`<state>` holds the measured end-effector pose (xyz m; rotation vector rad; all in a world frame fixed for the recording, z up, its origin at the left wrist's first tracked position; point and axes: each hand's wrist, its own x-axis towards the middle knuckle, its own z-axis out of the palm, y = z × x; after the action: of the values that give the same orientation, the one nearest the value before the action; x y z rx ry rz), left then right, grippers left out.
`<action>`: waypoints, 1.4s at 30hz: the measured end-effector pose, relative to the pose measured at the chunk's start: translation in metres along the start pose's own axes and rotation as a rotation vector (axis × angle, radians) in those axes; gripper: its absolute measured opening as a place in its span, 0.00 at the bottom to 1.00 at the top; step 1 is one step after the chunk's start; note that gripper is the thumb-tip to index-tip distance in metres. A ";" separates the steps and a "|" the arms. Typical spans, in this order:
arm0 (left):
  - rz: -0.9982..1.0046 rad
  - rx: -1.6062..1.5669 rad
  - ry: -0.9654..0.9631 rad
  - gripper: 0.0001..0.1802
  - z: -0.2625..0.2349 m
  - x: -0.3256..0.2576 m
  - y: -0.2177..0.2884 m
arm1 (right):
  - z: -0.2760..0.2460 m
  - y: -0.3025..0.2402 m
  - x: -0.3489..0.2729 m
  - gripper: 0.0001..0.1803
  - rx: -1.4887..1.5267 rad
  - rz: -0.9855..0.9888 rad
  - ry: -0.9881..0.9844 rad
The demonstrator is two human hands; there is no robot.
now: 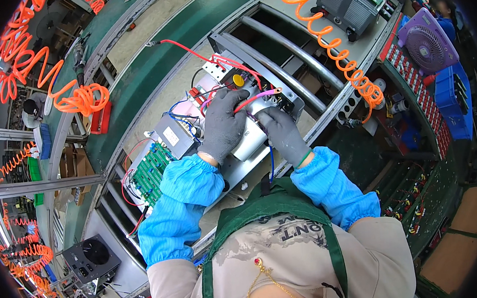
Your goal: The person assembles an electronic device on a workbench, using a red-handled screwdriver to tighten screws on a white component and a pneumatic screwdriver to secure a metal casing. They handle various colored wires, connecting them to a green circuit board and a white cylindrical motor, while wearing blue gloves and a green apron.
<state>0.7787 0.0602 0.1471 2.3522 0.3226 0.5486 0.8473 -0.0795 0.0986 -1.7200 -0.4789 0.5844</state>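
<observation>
My left hand [224,126], in a grey glove, is bent over an open electrical unit, its fingers closed around a thick pinkish-red cable [258,97] that ends in a ring terminal. My right hand [284,136], also gloved, has its fingers curled in at the end of a silvery-white cylinder [249,141]; its fingertips are partly hidden. A round yellow part [238,80] sits just beyond the left fingers. Left of my hands lie a grey metal box [174,135] and a green circuit board [152,171]. A thinner red cable [188,46] arches away from the unit.
Metal rollers [284,47] run under and beyond the unit. Coiled orange air hoses [334,43] hang at right and left. A finned grey housing [345,7] stands at the far right, near a purple fan [428,41]. A black-and-grey unit [92,258] sits at lower left.
</observation>
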 end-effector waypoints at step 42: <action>0.038 0.020 0.160 0.16 -0.077 -0.071 0.092 | -0.036 -0.143 -0.017 0.11 0.324 0.036 -0.673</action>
<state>0.6876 0.0108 0.2407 2.3426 0.3585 0.7576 0.8543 -0.0861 0.2464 -1.1976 -0.7733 1.2079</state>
